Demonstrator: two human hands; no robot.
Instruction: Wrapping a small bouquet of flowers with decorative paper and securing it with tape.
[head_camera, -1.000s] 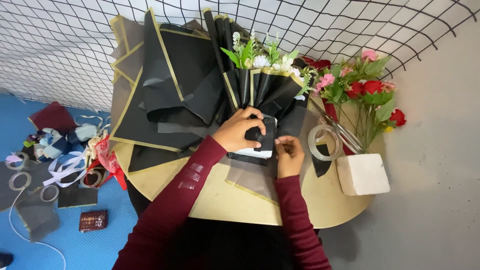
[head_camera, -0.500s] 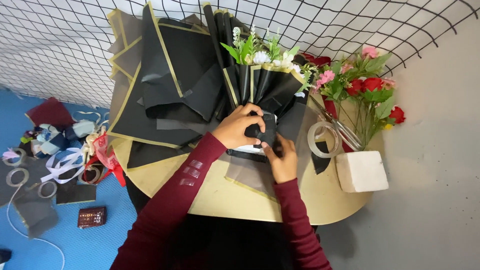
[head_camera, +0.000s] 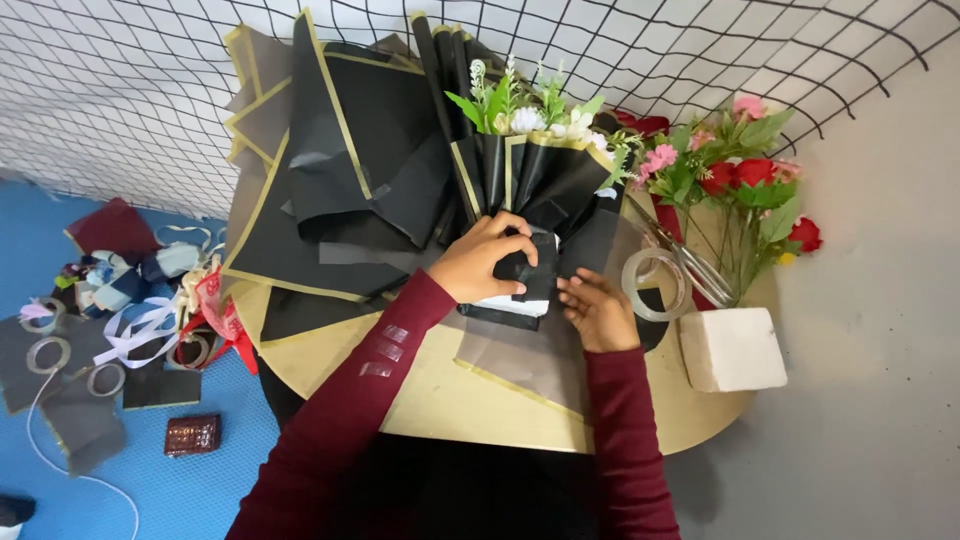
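Note:
A bouquet (head_camera: 530, 135) of white flowers and green leaves lies on a round tan table (head_camera: 440, 395), wrapped in black paper with gold edges. My left hand (head_camera: 485, 258) is closed around the wrapped stem end of the bouquet. My right hand (head_camera: 597, 308) lies just to its right, fingers pressing the black wrap at the base. Both sleeves are dark red, and small clear tape strips stick to the left sleeve (head_camera: 385, 345).
Loose black gold-edged sheets (head_camera: 330, 190) cover the table's left. A clear tape roll (head_camera: 655, 285), scissors (head_camera: 690, 262), red and pink flowers (head_camera: 745, 180) and a white foam block (head_camera: 733, 348) sit right. Ribbons and tape rolls (head_camera: 120, 320) litter the blue floor. Wire mesh (head_camera: 150, 90) stands behind.
My right hand moved in against the wrapped stem beside my left hand, then slid slightly down and right. The left hand kept its grip.

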